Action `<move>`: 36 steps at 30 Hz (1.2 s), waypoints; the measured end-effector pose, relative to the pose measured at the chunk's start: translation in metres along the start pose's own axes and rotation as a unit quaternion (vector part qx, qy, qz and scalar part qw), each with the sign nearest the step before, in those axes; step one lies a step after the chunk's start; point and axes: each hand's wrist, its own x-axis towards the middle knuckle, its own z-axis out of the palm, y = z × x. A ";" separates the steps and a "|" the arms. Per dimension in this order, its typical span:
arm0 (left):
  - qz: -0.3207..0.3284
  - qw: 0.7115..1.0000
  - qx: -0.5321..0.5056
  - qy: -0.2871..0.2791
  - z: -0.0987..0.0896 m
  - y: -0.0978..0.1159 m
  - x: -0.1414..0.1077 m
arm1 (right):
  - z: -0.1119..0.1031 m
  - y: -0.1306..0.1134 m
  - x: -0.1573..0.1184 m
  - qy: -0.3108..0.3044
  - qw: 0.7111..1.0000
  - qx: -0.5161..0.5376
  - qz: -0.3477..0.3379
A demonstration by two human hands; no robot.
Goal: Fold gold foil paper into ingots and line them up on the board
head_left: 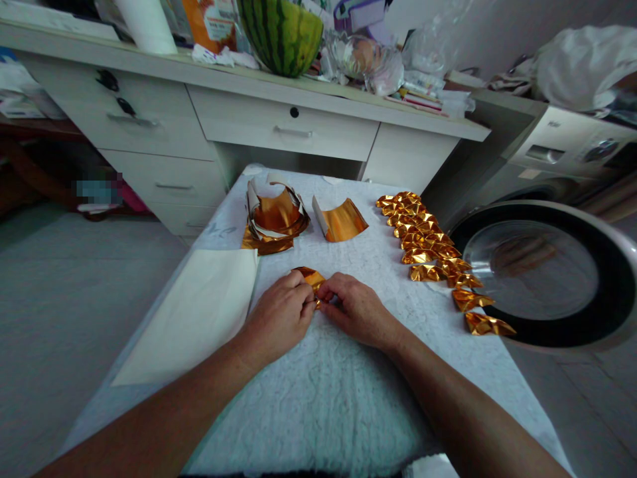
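Close together over the middle of the cloth-covered table, my left hand (287, 302) and my right hand (352, 307) both pinch one piece of gold foil paper (312, 275). Its lower part is hidden by my fingers, so the fold there is unclear. Just beyond, a curled sheet of gold paper (343, 220) lies alone. A loose stack of curled gold sheets (277, 216) with pale backs sits left of it. Folded gold paper ingots (423, 242) run in rows down the table's right side, several in number.
A white sheet of paper (199, 305) lies along the table's left side. Behind stands a white desk (308, 99) bearing a cut watermelon (281, 33) and clutter. At right, a washing machine's open round door (542, 265) reaches close to the table edge.
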 end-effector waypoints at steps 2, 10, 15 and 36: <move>-0.002 1.000 0.002 -0.002 0.001 0.000 0.000 | 0.001 -0.001 0.001 0.003 1.000 -0.005 0.006; -0.017 1.000 0.009 0.006 0.002 0.000 0.000 | 0.005 -0.003 0.002 0.008 0.999 -0.029 0.023; -0.023 1.000 0.010 -0.001 0.002 0.000 0.000 | 0.004 -0.004 0.002 0.004 0.999 -0.035 0.026; -0.031 0.999 0.002 0.011 0.004 0.001 0.000 | 0.005 -0.014 0.005 -0.013 0.995 -0.070 0.073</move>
